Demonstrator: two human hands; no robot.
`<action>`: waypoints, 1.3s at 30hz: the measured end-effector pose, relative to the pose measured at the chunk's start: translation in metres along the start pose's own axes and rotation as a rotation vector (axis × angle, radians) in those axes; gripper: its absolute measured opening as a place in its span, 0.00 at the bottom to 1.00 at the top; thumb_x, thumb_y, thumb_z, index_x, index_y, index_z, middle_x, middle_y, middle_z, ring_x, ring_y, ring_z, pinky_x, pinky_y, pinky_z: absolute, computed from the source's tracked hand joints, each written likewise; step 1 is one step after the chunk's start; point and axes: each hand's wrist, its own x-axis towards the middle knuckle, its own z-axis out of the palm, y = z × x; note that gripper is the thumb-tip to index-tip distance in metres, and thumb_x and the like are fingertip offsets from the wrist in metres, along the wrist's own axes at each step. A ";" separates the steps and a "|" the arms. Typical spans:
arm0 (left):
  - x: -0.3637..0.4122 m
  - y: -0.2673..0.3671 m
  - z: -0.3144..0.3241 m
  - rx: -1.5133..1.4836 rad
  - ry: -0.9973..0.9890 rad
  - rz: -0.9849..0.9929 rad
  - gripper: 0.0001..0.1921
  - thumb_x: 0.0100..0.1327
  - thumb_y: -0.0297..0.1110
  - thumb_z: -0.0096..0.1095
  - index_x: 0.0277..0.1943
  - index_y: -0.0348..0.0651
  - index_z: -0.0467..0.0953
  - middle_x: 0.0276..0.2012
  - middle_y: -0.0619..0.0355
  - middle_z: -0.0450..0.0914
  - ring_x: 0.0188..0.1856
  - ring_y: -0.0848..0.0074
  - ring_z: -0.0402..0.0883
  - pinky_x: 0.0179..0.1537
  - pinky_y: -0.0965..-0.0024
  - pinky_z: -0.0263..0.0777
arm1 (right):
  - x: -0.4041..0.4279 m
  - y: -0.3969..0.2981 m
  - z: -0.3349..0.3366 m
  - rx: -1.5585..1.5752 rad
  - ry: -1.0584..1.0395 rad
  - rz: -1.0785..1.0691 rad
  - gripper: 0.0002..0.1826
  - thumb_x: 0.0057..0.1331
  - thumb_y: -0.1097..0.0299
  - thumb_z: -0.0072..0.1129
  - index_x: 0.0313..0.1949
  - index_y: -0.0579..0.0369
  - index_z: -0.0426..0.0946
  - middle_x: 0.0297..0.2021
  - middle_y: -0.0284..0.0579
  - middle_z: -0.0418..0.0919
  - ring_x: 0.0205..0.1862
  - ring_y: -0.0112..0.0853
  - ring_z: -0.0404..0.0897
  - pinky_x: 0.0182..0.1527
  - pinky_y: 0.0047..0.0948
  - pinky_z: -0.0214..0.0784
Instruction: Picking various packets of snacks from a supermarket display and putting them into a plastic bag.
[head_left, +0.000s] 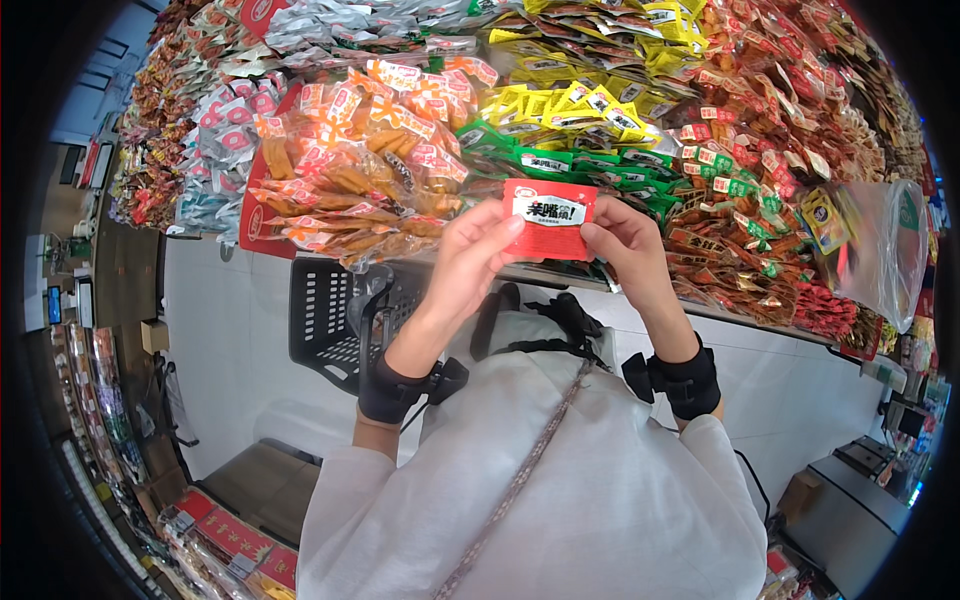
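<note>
A small red snack packet (551, 238) with a white printed panel is held up in front of the snack display. My left hand (480, 244) pinches its left edge, thumb on the front. On the opposite edge, my right hand (626, 240) grips it the same way. Just behind the packet lie green snack packets (546, 160), with yellow snack packets (570, 112) heaped above them. Left of my hands is a pile of clear packets with orange-and-white printing (375, 150). Brown snacks in clear packets (720, 240) fill the display on the right.
A black perforated plastic basket (322, 322) stands below the display, left of my body. A clear plastic bag (877, 247) hangs at the right end of the display. Shelves with goods (112, 390) line the far left; a grey cabinet (840, 502) stands at lower right.
</note>
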 end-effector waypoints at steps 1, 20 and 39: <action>0.000 0.000 0.001 -0.001 0.000 0.000 0.09 0.60 0.30 0.48 0.40 0.34 0.69 0.37 0.53 0.75 0.39 0.75 0.76 0.40 0.70 0.72 | 0.000 0.000 0.000 -0.001 -0.004 -0.003 0.04 0.59 0.74 0.49 0.34 0.59 0.69 0.26 0.31 0.71 0.27 0.15 0.67 0.28 0.15 0.58; -0.005 0.003 0.003 0.085 -0.015 -0.026 0.07 0.58 0.24 0.51 0.39 0.34 0.69 0.37 0.53 0.76 0.38 0.77 0.75 0.40 0.72 0.72 | -0.003 0.007 -0.003 -0.006 0.021 -0.007 0.05 0.59 0.76 0.47 0.35 0.60 0.69 0.26 0.31 0.71 0.26 0.15 0.66 0.27 0.14 0.57; 0.002 -0.021 -0.012 0.366 0.016 0.016 0.13 0.57 0.23 0.51 0.46 0.33 0.67 0.38 0.56 0.75 0.38 0.80 0.74 0.37 0.76 0.72 | -0.005 0.014 0.002 0.023 0.091 -0.101 0.08 0.56 0.74 0.54 0.35 0.60 0.68 0.26 0.30 0.65 0.30 0.15 0.63 0.31 0.16 0.61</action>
